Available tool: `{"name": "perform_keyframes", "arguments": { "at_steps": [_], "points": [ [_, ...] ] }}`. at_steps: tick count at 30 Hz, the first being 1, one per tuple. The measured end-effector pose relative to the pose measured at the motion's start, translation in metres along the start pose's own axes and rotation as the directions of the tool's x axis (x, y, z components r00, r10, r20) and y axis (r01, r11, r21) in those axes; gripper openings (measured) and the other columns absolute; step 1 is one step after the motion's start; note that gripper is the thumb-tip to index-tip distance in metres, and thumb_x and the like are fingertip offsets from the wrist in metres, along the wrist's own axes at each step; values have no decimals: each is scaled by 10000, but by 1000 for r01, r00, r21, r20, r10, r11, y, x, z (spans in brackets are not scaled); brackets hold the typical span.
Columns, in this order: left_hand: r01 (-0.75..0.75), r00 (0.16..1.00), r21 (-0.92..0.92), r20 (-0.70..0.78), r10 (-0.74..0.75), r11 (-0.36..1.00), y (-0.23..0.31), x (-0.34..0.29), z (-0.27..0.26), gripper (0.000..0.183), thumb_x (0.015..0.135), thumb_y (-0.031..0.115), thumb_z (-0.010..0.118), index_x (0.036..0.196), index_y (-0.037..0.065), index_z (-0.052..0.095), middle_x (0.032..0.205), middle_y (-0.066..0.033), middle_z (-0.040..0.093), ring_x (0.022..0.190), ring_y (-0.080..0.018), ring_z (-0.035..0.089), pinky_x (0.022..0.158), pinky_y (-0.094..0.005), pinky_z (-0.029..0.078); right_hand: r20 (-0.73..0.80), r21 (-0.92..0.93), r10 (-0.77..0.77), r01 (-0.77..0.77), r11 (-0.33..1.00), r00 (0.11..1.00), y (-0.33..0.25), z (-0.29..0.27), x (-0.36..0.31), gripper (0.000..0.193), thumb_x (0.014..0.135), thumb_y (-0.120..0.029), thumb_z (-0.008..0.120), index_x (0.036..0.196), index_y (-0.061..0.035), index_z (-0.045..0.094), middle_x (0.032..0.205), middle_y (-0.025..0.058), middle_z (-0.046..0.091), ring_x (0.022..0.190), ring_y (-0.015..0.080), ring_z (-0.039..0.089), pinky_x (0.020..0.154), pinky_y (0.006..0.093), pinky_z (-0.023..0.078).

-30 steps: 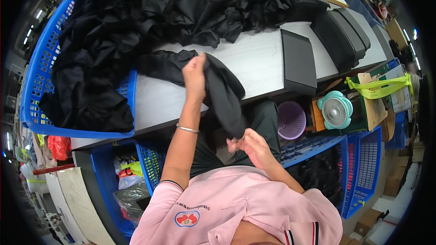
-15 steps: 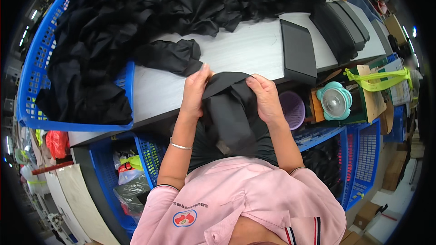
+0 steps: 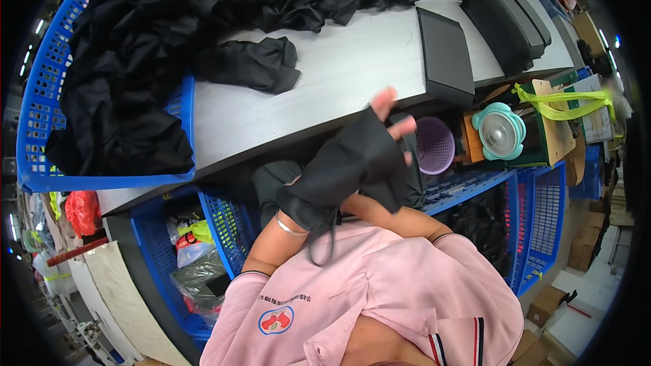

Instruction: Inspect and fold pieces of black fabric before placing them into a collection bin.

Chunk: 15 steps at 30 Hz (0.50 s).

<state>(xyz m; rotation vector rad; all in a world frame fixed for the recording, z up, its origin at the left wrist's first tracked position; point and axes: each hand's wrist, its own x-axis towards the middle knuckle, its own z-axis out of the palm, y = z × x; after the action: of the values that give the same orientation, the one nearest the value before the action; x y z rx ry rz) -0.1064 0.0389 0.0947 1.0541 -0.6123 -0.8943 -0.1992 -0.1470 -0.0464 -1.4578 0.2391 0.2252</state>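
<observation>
A black garment point(image 3: 346, 163) is draped over my left hand point(image 3: 395, 116), close to my chest and below the table's front edge. Only the fingertips stick out of the cloth at its upper right; a thin bracelet shows on that wrist. My right forearm point(image 3: 397, 215) runs in under the garment from the right, and the cloth hides its hand. A cord hangs from the garment's lower edge. A second crumpled black piece point(image 3: 254, 64) lies on the grey table point(image 3: 339, 81), apart from both hands.
A blue basket point(image 3: 37, 115) heaped with black clothes fills the table's left and back. Black boxes point(image 3: 444, 54) stand at the right. Under the table are a purple basket point(image 3: 434, 146), a teal fan point(image 3: 500, 132) and blue crates point(image 3: 542, 210).
The garment has come off the table edge and been pulled toward my chest. It now covers my left hand, and my right hand has slipped beneath it.
</observation>
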Motion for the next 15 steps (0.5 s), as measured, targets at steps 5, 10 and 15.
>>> {"name": "perform_keyframes", "arguments": {
  "at_steps": [5,10,15],
  "points": [
    [-276,873,-590,-484,-59,759,-13,19,-17,626,1001,301,600,1549,165,330,1642,13,162,1413,-336,370,1084,-478,414,-26,-324,26,-33,946,999,66,107,14,131,876,-21,552,947,20,653,758,109,675,728,190,686,657,316,537],
    [-258,772,-485,-623,-123,835,-15,-1,-40,598,1010,302,585,1536,141,352,1579,-44,317,1391,-281,408,1114,-435,382,-376,-191,-318,263,946,870,-43,52,1,182,989,-131,558,956,13,665,854,69,656,782,153,624,718,281,495],
    [-76,730,612,-503,463,787,-25,-4,-23,236,960,155,415,997,89,639,961,-184,633,922,-411,589,772,-513,469,-137,-437,-447,351,828,884,-99,63,11,248,888,-190,727,942,38,647,944,92,626,882,190,587,812,301,472]
  ]
}}
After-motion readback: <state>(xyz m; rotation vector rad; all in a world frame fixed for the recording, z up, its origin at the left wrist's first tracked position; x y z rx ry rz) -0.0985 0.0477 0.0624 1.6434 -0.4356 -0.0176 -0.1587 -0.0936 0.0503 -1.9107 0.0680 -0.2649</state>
